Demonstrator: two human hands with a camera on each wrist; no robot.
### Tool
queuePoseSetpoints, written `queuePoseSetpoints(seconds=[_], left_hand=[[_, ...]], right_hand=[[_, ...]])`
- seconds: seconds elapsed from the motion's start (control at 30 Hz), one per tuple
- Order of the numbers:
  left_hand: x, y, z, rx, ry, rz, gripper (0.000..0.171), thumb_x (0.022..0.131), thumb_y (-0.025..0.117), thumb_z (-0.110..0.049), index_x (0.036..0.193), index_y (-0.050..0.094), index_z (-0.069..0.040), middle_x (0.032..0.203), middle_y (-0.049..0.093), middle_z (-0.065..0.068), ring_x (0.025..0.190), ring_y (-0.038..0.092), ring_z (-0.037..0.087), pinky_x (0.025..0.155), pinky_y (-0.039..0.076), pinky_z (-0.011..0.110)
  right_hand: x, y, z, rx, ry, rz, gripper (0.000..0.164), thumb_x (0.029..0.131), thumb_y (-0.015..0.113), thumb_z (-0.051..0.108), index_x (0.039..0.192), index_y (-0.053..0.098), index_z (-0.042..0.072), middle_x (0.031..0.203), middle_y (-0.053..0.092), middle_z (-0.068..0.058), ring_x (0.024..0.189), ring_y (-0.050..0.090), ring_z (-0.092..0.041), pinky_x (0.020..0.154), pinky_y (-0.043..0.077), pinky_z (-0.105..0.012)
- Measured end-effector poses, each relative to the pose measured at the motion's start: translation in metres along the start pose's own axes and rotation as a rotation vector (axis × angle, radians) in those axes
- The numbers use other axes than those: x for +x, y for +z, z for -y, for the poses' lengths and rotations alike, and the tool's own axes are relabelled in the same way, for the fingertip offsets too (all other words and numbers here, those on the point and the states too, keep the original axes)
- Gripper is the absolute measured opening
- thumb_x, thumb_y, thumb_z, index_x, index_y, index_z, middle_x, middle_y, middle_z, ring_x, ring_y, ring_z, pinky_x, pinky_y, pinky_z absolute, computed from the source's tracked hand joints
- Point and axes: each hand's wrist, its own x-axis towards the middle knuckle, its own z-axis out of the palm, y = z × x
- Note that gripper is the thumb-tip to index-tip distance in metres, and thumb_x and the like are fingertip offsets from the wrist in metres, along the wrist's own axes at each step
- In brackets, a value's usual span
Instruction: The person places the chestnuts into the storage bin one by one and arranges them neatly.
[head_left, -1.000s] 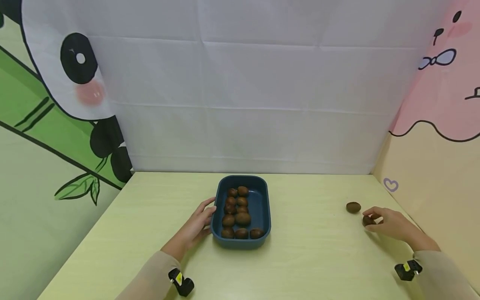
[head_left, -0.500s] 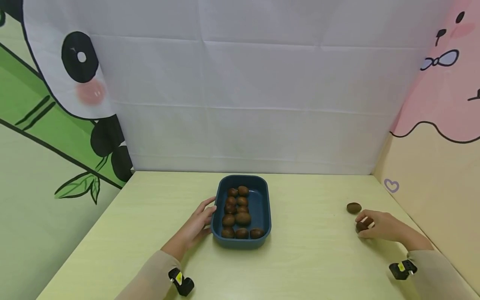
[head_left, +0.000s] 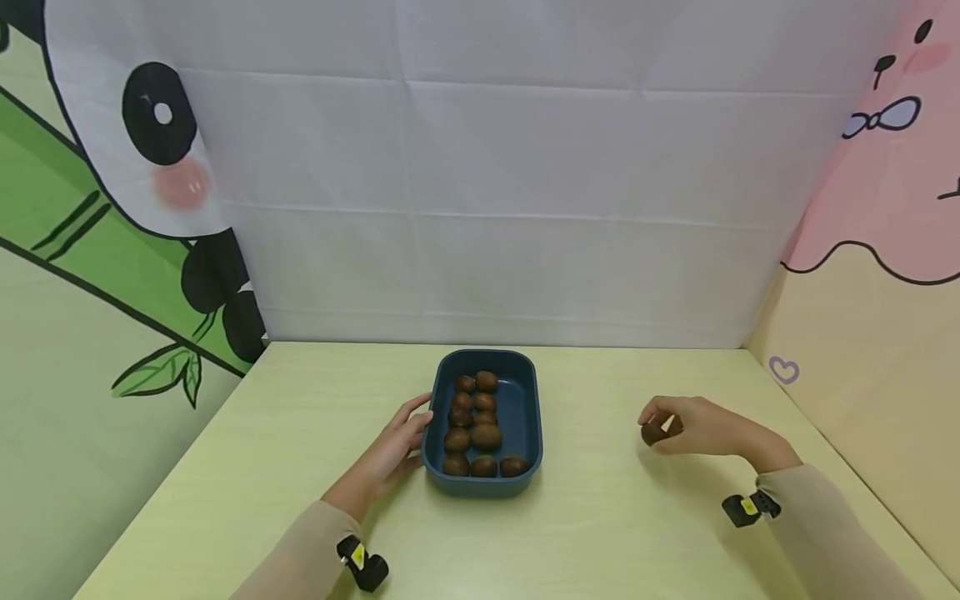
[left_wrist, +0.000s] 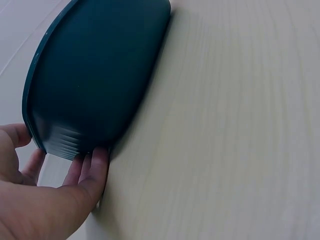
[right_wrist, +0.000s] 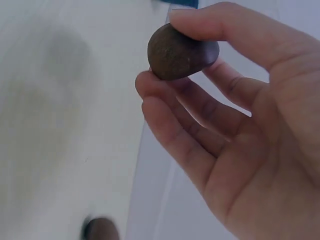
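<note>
A dark blue rectangular box (head_left: 519, 421) stands on the table with several brown chestnuts (head_left: 486, 437) lying in it. My left hand (head_left: 392, 450) rests its fingers on the left outer wall of the box. The left wrist view shows those fingertips (left_wrist: 100, 155) touching the outside of the wall. Off to the right of the box, my right hand (head_left: 708, 429) pinches a chestnut (right_wrist: 181, 54) between thumb and fingers, above the table. Another chestnut (right_wrist: 101, 229) is on the table, blurred at the bottom of the right wrist view; the right hand hides it in the head view.
The pale wooden table (head_left: 592, 533) stretches between the box and the right hand. A white cloth backdrop (head_left: 510, 183) closes the far side. Printed cartoon panels stand at left and right, the right panel (head_left: 862, 358) running along the table's edge.
My right hand has moved left with the chestnut, rising off the table and passing in front of the other loose one. The left hand and the box have stayed put.
</note>
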Motion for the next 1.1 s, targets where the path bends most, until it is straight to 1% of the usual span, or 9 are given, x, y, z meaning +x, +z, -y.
queuePoseSetpoints(seconds=[0.2, 0.33, 0.43, 0.53, 0.63, 0.73, 0.87, 1.0, 1.1], left_hand=[[0.0, 0.0, 0.0, -0.001, 0.001, -0.001, 0.054, 0.107, 0.047, -0.032, 0.157, 0.028, -0.022, 0.141, 0.053, 0.021, 0.125, 0.055, 0.032, 0.1, 0.044, 0.048], [0.001, 0.0, 0.001, -0.008, -0.002, 0.004, 0.054, 0.107, 0.047, -0.033, 0.156, 0.028, -0.023, 0.141, 0.053, 0.021, 0.125, 0.055, 0.032, 0.101, 0.044, 0.048], [0.002, 0.0, 0.001, -0.011, -0.004, 0.003, 0.054, 0.107, 0.047, -0.033, 0.156, 0.029, -0.024, 0.14, 0.054, 0.021, 0.125, 0.056, 0.031, 0.1, 0.044, 0.047], [0.003, 0.0, 0.002, -0.009, -0.007, -0.006, 0.054, 0.106, 0.048, -0.034, 0.156, 0.029, -0.024, 0.139, 0.055, 0.021, 0.124, 0.057, 0.03, 0.099, 0.045, 0.045], [0.003, 0.0, 0.002, -0.003, -0.009, -0.012, 0.054, 0.106, 0.048, -0.034, 0.156, 0.03, -0.024, 0.139, 0.055, 0.02, 0.123, 0.057, 0.03, 0.098, 0.045, 0.045], [0.003, 0.0, 0.001, -0.002, -0.009, -0.013, 0.053, 0.106, 0.048, -0.034, 0.156, 0.03, -0.025, 0.139, 0.055, 0.02, 0.124, 0.057, 0.03, 0.099, 0.045, 0.045], [0.002, 0.0, 0.001, -0.001, -0.006, -0.01, 0.053, 0.107, 0.047, -0.034, 0.156, 0.03, -0.024, 0.139, 0.055, 0.021, 0.124, 0.057, 0.031, 0.098, 0.046, 0.045], [0.002, 0.0, 0.001, -0.003, -0.004, -0.01, 0.053, 0.107, 0.047, -0.034, 0.156, 0.03, -0.024, 0.138, 0.055, 0.02, 0.123, 0.057, 0.03, 0.097, 0.046, 0.044], [0.002, -0.001, 0.001, -0.009, -0.004, -0.006, 0.053, 0.107, 0.047, -0.033, 0.156, 0.03, -0.024, 0.138, 0.056, 0.02, 0.122, 0.058, 0.03, 0.098, 0.046, 0.044]], right_hand=[[0.032, 0.003, 0.033, 0.019, -0.081, 0.057, 0.028, 0.09, 0.072, 0.013, 0.113, 0.057, 0.012, 0.105, 0.064, -0.002, 0.088, 0.067, -0.015, 0.078, 0.051, -0.031], [0.054, 0.007, 0.054, 0.022, -0.118, 0.078, 0.032, 0.09, 0.07, 0.011, 0.118, 0.055, 0.016, 0.107, 0.064, -0.002, 0.085, 0.068, -0.015, 0.078, 0.051, -0.033], [0.071, 0.011, 0.067, 0.04, -0.148, 0.092, 0.033, 0.091, 0.071, 0.013, 0.121, 0.059, 0.017, 0.105, 0.065, 0.0, 0.085, 0.068, -0.014, 0.079, 0.053, -0.034], [0.088, 0.015, 0.08, 0.042, -0.197, 0.104, 0.032, 0.091, 0.074, 0.018, 0.121, 0.064, 0.014, 0.103, 0.068, 0.003, 0.085, 0.068, -0.014, 0.079, 0.054, -0.034], [0.106, 0.02, 0.09, 0.004, -0.249, 0.113, 0.032, 0.09, 0.077, 0.021, 0.119, 0.067, 0.012, 0.101, 0.068, 0.005, 0.086, 0.067, -0.012, 0.079, 0.054, -0.033], [0.121, 0.027, 0.098, -0.039, -0.273, 0.138, 0.031, 0.088, 0.079, 0.019, 0.116, 0.068, 0.01, 0.1, 0.068, 0.005, 0.085, 0.066, -0.01, 0.078, 0.054, -0.031], [0.138, 0.038, 0.107, -0.119, -0.276, 0.179, 0.03, 0.087, 0.08, 0.015, 0.112, 0.066, 0.009, 0.092, 0.067, 0.006, 0.078, 0.063, -0.007, 0.072, 0.053, -0.028], [0.151, 0.05, 0.111, -0.22, -0.283, 0.177, 0.029, 0.085, 0.082, 0.015, 0.109, 0.066, 0.008, 0.089, 0.065, 0.007, 0.076, 0.06, -0.006, 0.07, 0.051, -0.027], [0.158, 0.06, 0.109, -0.275, -0.257, 0.172, 0.029, 0.083, 0.084, 0.016, 0.106, 0.067, 0.01, 0.089, 0.064, 0.008, 0.076, 0.058, -0.006, 0.07, 0.05, -0.025]])
